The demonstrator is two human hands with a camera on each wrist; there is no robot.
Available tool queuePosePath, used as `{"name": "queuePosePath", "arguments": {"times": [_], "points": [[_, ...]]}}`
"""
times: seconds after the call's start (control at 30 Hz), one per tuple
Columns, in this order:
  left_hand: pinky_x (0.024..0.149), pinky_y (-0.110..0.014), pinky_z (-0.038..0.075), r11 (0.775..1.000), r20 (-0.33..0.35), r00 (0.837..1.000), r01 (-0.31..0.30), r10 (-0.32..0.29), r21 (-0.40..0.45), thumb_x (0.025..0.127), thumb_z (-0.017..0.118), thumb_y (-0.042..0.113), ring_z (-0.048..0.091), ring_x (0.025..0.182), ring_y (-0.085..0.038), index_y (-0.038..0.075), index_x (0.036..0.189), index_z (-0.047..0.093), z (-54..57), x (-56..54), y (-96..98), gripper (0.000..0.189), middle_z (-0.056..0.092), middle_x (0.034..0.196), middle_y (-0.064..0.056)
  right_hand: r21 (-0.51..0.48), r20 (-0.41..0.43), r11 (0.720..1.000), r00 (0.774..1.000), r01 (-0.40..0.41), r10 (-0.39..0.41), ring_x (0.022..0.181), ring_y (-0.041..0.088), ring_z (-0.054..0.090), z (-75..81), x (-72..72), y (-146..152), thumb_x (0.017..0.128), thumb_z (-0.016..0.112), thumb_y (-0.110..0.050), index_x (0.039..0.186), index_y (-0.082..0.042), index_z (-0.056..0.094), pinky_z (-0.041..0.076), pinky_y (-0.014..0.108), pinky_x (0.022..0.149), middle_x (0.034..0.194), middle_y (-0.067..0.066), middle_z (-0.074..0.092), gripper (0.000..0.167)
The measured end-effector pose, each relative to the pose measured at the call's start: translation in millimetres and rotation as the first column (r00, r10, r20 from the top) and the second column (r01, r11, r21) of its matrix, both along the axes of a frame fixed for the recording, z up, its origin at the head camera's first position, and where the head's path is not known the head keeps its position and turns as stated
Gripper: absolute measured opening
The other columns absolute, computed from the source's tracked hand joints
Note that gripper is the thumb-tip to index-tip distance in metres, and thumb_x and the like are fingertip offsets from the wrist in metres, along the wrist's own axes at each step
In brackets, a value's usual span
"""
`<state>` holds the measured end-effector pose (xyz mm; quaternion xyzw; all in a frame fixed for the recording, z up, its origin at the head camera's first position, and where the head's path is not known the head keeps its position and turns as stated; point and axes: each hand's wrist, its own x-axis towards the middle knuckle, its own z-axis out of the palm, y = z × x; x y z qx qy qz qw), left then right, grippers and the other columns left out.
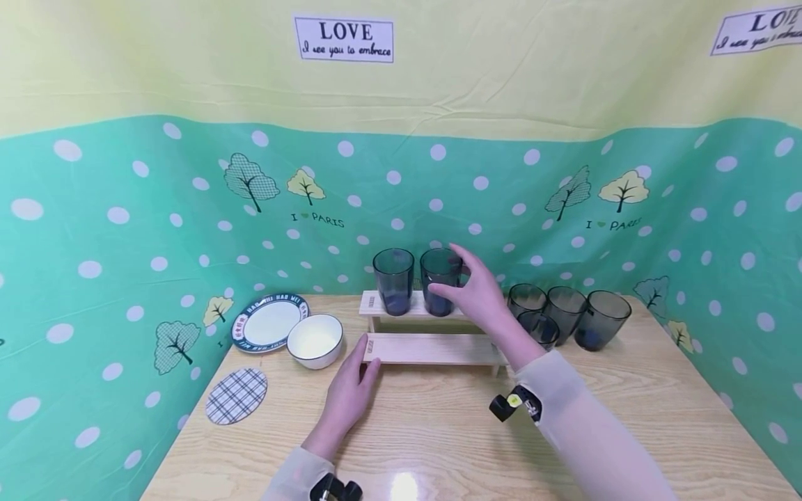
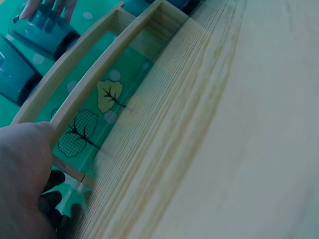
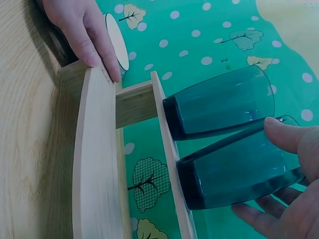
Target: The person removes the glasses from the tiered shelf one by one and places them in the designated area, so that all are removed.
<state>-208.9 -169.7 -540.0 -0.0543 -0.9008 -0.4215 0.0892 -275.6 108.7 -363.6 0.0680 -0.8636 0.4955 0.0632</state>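
Note:
A two-tier wooden shelf (image 1: 432, 349) stands on the table, its upper board behind the lower one. Two dark tinted glasses are upright side by side on the upper board. My right hand (image 1: 481, 296) holds the right-hand glass (image 3: 234, 174), thumb on the near side close to the rim and fingers round the far side; its base is at the board. To its left, the other glass (image 1: 394, 284) stands untouched, with a narrow gap. My left hand (image 1: 349, 391) grips the left end of the lower board, thumb at the front edge, as the right wrist view also shows.
Several more tinted glasses (image 1: 603, 321) stand grouped right of the shelf, near the right forearm. On the left are a white bowl (image 1: 315, 342), a blue-rimmed plate (image 1: 271, 323) leaning at the back and a checked round coaster (image 1: 237, 396). A polka-dot cloth (image 1: 207, 275) hangs behind.

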Motion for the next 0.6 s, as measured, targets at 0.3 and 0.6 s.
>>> {"name": "queuePosePath", "arguments": {"times": [0.3,0.6], "points": [[0.131,-0.058,0.031,1.0,-0.002,1.0,0.008,-0.008,0.004,0.118,0.056,0.035,0.039,0.16,-0.039,0.012,0.176,0.03,0.8,-0.5,-0.2,0.068,0.04,0.174,-0.018,-0.005,-0.009,1.0,1.0,-0.011,0.011,0.159,0.041,0.037,2.5,17.5,16,0.092,0.093,-0.042,0.174,-0.033,0.036,0.048,0.066,0.117,0.179,0.006,0.032,0.1],[0.131,-0.058,0.031,1.0,0.001,1.0,0.007,-0.007,0.003,0.118,0.056,0.035,0.039,0.159,-0.04,0.012,0.175,0.03,0.8,0.3,-1.1,0.068,0.04,0.174,-0.019,0.006,-0.014,1.0,1.0,-0.019,0.019,0.159,0.04,0.037,5.2,36.9,33,0.092,0.093,-0.043,0.173,-0.039,0.037,0.042,0.067,0.121,0.177,0.004,0.036,0.098]]}}
